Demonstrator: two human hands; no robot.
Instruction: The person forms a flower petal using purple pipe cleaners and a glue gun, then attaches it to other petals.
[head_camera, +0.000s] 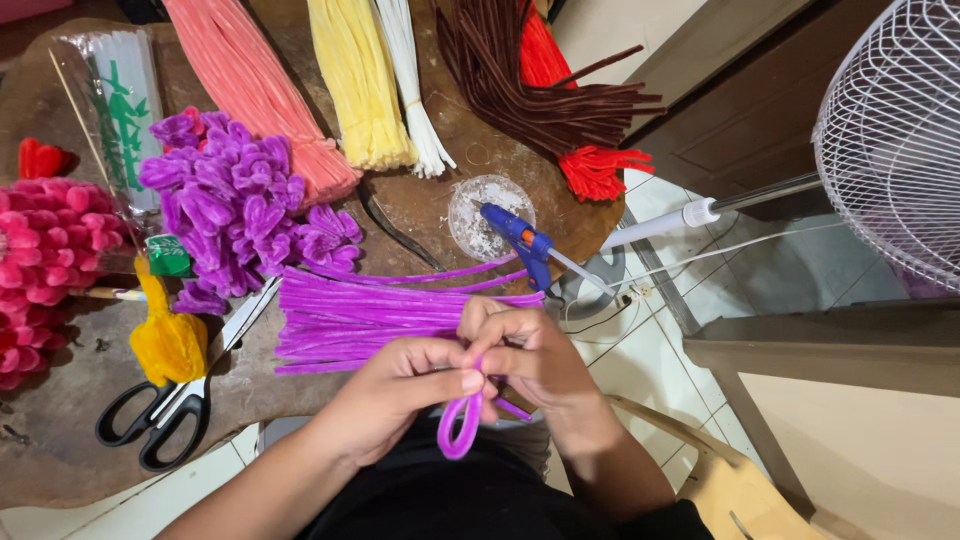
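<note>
head view: both hands meet near the bottom centre, over the person's dark lap, just off the near edge of the brown table. the left hand is closed, thumb and forefinger pinching the purple pipe cleaner at the neck of a loop that hangs down towards the lap. the right hand is curled shut on the same stem just right of that pinch, with a short free end poking out below it. the step in hand looks like bending and twisting a petal loop; to do it well, i judge the left pinch should stay tight at the neck while the right turns the free end close against it, so the loop keeps its size and does not slip open.

just beyond the hands lies a loose pile of purple stems. far left of it sits a heap of finished purple loops, with pink flower heads at the left edge. black-handled scissors and a yellow bundle lie near left. a blue glue gun rests to the right on a clear lid. salmon, yellow, white, brown and red stem bundles fan across the far side. a white fan stands at the right.
</note>
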